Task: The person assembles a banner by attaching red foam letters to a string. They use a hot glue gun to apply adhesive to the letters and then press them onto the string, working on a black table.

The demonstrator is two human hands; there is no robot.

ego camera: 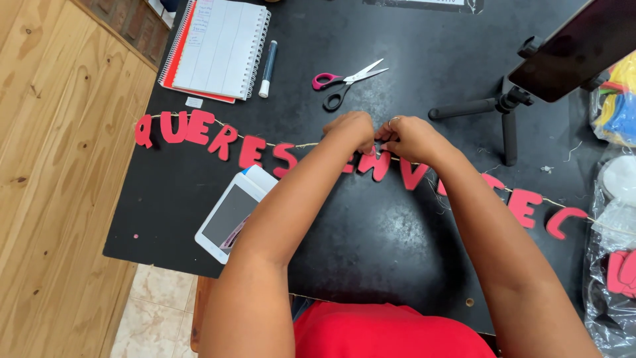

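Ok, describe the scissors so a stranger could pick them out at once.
Start at the black table, then look past the string of red letters to the far side. The scissors lie open there, right of the white marker; one handle is pink, the other black.

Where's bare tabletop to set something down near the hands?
Bare table lies between the forearms, below the string of red letters. Another patch lies between the scissors and tripod. Crowded: right edge with plastic bags, and by the phone.
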